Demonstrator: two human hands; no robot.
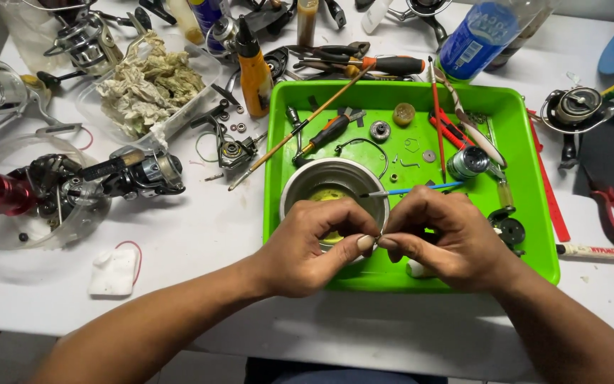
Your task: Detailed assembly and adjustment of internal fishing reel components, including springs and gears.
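Head view, centre of frame: left hand (314, 245) and right hand (449, 238) meet fingertip to fingertip over the near rim of a round steel bowl (300, 181) inside the bright green plastic tray (534, 213). Each grip is closed, pinching one tiny part between them (378, 240); too small to tell its axis or heading. A thin blue-handled brush (421, 189) lies roughly left-right. Loose screws, washers and gears in the tray suggest disassembly well along, reassembly still left. Black fishing reel (136, 174) at left on the white counter (200, 235).
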